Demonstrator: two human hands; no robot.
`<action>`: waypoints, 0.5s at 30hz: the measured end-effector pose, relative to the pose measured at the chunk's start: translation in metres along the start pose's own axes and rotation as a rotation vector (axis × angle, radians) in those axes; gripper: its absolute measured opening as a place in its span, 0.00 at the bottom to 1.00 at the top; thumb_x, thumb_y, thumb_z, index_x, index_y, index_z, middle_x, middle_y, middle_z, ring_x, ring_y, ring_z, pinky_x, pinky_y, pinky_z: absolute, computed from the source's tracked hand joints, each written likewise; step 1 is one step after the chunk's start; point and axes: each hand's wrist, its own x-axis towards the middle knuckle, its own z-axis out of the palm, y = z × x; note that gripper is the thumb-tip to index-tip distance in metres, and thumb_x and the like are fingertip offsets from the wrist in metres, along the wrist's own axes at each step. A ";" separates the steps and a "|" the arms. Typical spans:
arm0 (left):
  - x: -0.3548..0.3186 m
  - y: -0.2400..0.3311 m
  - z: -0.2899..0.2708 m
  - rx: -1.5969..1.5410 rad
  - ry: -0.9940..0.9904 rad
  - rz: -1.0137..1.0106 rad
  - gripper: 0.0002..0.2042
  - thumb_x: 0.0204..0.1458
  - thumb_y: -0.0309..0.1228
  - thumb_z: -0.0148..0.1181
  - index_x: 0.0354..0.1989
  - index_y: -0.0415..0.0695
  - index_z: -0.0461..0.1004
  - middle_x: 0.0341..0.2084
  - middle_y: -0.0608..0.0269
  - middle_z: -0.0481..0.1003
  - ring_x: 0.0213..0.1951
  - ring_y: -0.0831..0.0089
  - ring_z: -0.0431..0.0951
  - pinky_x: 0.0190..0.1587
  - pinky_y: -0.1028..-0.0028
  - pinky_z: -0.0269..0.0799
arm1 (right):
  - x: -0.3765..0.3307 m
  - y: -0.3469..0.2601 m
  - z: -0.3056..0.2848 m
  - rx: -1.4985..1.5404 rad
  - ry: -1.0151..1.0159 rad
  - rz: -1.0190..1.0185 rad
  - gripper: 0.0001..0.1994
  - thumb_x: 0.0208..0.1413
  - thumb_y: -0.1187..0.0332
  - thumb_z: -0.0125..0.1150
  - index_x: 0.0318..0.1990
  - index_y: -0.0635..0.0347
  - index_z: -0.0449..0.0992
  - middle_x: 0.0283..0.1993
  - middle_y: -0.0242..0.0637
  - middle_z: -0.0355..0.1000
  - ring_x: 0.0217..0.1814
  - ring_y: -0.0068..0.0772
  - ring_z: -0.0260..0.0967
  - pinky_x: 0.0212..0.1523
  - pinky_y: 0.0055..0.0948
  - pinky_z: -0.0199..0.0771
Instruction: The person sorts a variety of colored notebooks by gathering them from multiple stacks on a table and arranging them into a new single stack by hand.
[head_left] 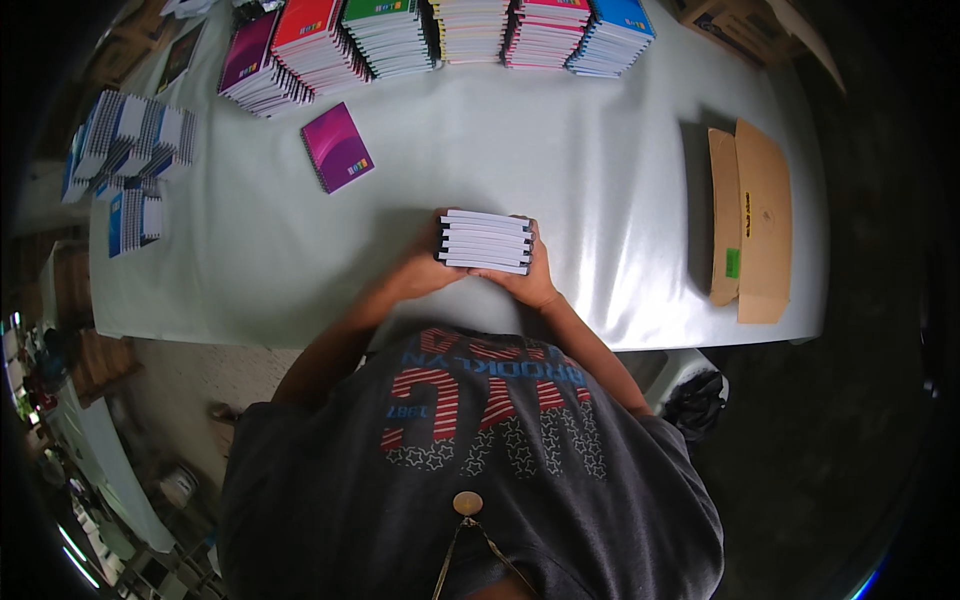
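A small stack of spiral notebooks point(486, 242) is held between my two hands near the front edge of the table, page edges facing up. My left hand point(428, 272) grips its left end, and my right hand point(530, 282) wraps round its right end. Dark binding shows at both ends, while the covers are hidden. Beyond my left hand, a single purple spiral notebook point(338, 147) lies flat and slightly turned on the table.
Along the far side of the pale-covered table point(600, 170) stand tall notebook stacks: purple point(248, 55), red point(308, 30), green point(380, 12), yellow point(472, 30), pink point(548, 30) and blue point(615, 30). More blue notebooks point(125, 135) are piled at left. An opened cardboard box point(765, 220) sits at right.
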 end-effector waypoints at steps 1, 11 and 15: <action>0.006 0.011 -0.018 0.103 -0.193 -0.074 0.30 0.39 0.25 0.66 0.54 0.41 0.63 0.50 0.53 0.67 0.53 0.59 0.67 0.56 0.65 0.61 | 0.000 0.001 0.000 0.005 0.009 0.000 0.38 0.30 0.65 0.80 0.49 0.63 0.60 0.46 0.39 0.68 0.49 0.30 0.67 0.50 0.29 0.68; 0.032 -0.057 -0.136 0.766 0.761 -0.786 0.42 0.39 0.36 0.69 0.62 0.43 0.52 0.50 0.50 0.68 0.51 0.59 0.71 0.51 0.64 0.69 | 0.003 -0.004 0.002 0.027 0.017 -0.027 0.38 0.31 0.64 0.80 0.49 0.63 0.60 0.43 0.41 0.71 0.47 0.31 0.71 0.47 0.30 0.71; 0.023 -0.081 -0.136 0.328 0.814 -0.693 0.37 0.44 0.41 0.67 0.59 0.37 0.56 0.42 0.50 0.74 0.45 0.60 0.75 0.48 0.70 0.69 | 0.011 -0.020 0.004 0.090 0.070 0.028 0.37 0.31 0.62 0.80 0.48 0.63 0.62 0.43 0.41 0.72 0.46 0.31 0.71 0.48 0.29 0.71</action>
